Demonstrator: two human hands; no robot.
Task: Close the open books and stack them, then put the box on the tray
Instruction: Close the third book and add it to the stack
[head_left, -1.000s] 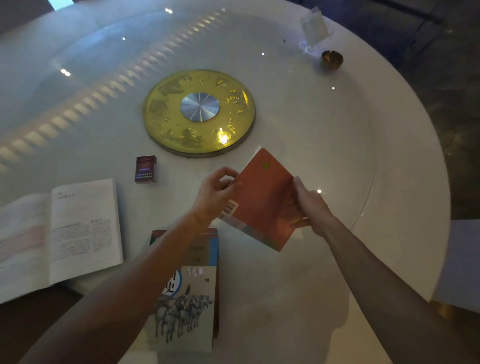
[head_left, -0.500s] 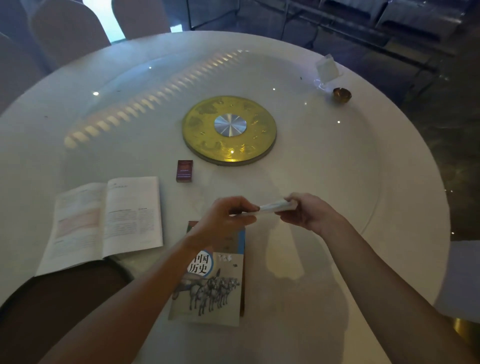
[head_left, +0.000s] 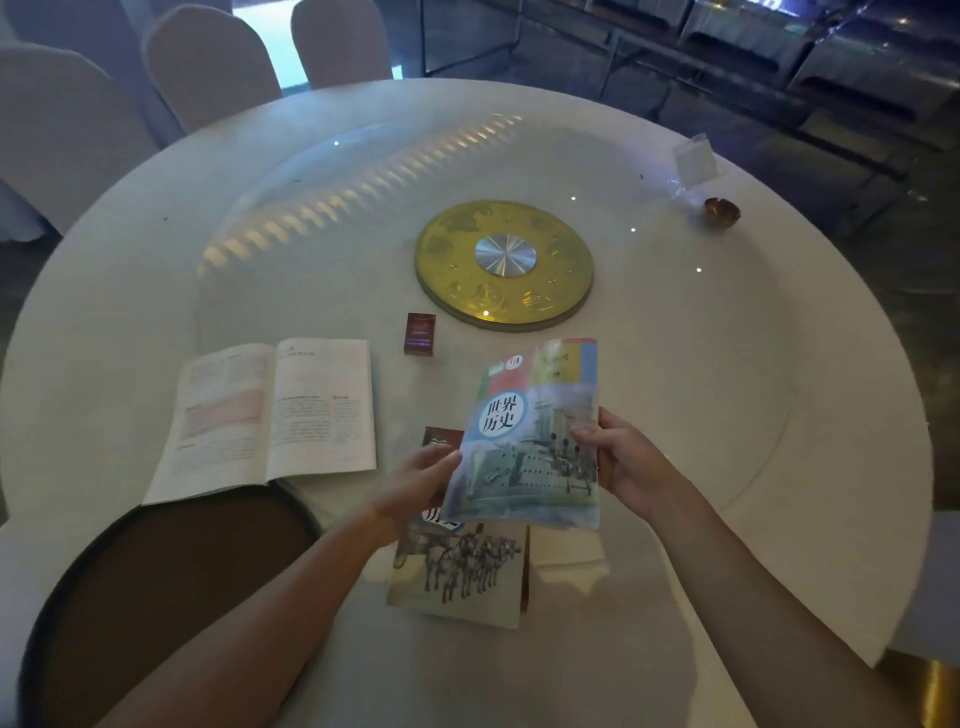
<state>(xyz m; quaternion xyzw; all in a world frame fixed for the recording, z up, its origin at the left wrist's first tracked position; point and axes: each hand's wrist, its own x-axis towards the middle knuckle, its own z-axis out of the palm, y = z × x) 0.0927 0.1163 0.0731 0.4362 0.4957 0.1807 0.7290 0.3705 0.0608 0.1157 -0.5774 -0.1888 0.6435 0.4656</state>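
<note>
Head view. The closed book (head_left: 535, 436) is held cover up between both hands, above the table (head_left: 727, 415) and partly over the lying book (head_left: 460, 571) with horses on its cover. Its long axis runs away from the person, the top edge tilted slightly right. The left hand (head_left: 415, 488) pinches the near-left edge, thumb on the cover and fingers hidden beneath; the right hand (head_left: 628, 467) clamps the right edge, thumb pressed on the cover, fingers curled under. The lying book rests directly below and slightly toward the person from both sets of fingertips, its long axis roughly parallel to that of the held one, so the stacking move appears to call for a short descent and a small pull toward the body. The open book (head_left: 270, 415) lies flat well to the left of the left hand, the nearer hand for closing it. The box (head_left: 420, 333) stands beyond the left fingers, between the open book and the golden disc (head_left: 504, 265). The dark tray (head_left: 156, 597) sits under the left forearm, at the table's near-left edge.
</note>
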